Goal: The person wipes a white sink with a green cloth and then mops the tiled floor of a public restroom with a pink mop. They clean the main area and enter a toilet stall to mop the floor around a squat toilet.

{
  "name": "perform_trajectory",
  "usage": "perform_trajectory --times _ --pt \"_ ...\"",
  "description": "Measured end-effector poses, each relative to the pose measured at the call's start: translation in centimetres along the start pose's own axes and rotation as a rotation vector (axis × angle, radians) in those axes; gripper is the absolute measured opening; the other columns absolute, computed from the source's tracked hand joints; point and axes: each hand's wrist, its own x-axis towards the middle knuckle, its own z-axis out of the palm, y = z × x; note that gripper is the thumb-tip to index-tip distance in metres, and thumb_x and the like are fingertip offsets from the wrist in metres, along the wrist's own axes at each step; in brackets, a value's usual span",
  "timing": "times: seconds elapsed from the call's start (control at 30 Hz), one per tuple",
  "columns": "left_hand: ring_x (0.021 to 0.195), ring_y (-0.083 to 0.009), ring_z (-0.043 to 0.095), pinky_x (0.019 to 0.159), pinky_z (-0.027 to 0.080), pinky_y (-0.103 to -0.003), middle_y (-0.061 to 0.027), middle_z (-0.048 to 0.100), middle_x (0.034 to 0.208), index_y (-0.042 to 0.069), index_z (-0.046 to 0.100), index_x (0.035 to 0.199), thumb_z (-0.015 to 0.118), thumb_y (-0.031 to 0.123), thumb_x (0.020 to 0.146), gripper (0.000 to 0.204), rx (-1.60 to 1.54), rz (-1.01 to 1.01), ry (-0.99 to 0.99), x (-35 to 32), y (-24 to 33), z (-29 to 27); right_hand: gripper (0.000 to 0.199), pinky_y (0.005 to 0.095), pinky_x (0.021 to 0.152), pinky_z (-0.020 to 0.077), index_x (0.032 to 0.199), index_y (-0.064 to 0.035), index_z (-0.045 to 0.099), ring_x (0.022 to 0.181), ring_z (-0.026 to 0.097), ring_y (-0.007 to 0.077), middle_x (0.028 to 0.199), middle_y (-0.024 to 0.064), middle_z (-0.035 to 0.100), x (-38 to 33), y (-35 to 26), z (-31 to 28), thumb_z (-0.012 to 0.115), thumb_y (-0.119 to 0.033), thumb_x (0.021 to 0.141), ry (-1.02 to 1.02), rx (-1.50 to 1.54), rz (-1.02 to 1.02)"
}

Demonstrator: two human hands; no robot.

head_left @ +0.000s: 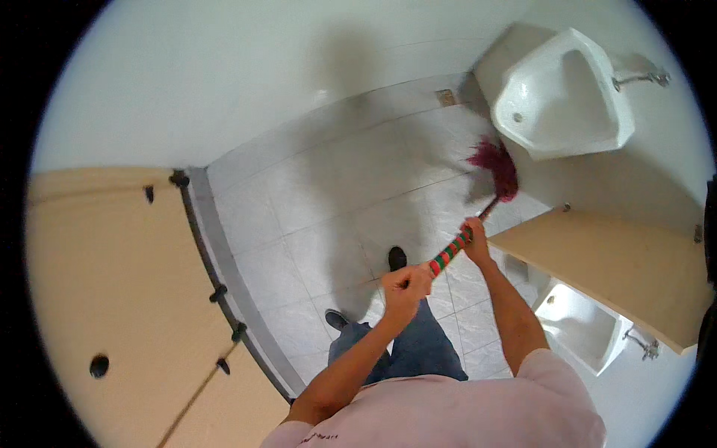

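Both of my hands are closed around the striped red and green handle of a mop [452,251]. My left hand [406,288] grips the near end of the handle, in front of my body. Farther along toward the mop head, my right hand [473,237] is wrapped around the handle. The dark red mop head [498,168] rests on the tiled floor [343,187], beside the wall and just below the far white urinal [564,97]. Its strands spread out to the left.
A beige divider panel [612,261] juts from the right wall between the far urinal and a second urinal [579,325]. Beige stall panels [119,284] stand along the left. A small floor drain [446,97] lies near the far corner. My shoes [397,258] are on the tiles.
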Motion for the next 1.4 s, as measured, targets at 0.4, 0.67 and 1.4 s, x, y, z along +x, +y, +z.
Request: perform_trajectory --times 0.4,0.67,1.4 --pt "0.069 -0.021 0.062 0.075 0.051 -0.042 -0.0075 0.06 0.071 0.005 0.053 0.078 0.047 0.038 0.089 0.035 0.393 0.332 0.55 -33.3 13.7 -35.0 0.013 0.0491 0.068 0.0385 0.072 -0.013 0.061 0.085 0.055 0.0329 0.079 0.0102 0.059 -14.3 -30.9 28.8 0.066 -0.015 0.06 -0.599 -0.151 -0.16" --pt "0.049 -0.0139 0.032 0.067 0.043 -0.036 0.0002 0.028 0.052 0.012 0.033 0.06 0.042 0.028 0.095 0.04 0.72 0.547 1.116 -58.1 28.6 -36.7 0.029 0.0581 0.077 0.0395 0.084 -0.0064 0.061 0.095 0.055 0.0336 0.087 0.0127 0.058 -30.8 -60.3 43.4 0.072 -0.022 0.063 -1.065 0.379 -0.382" --pt "0.049 -0.0146 0.052 0.049 0.046 -0.031 -0.001 0.049 0.052 0.007 0.053 0.061 0.045 0.037 0.093 0.044 0.486 0.459 0.022 -40.2 -2.0 -8.9 0.035 0.0413 0.079 0.045 0.092 -0.0087 0.057 0.089 0.057 0.0323 0.091 0.0115 0.057 -39.8 -14.8 2.4 0.071 0.0 0.06 -0.152 0.02 0.01"
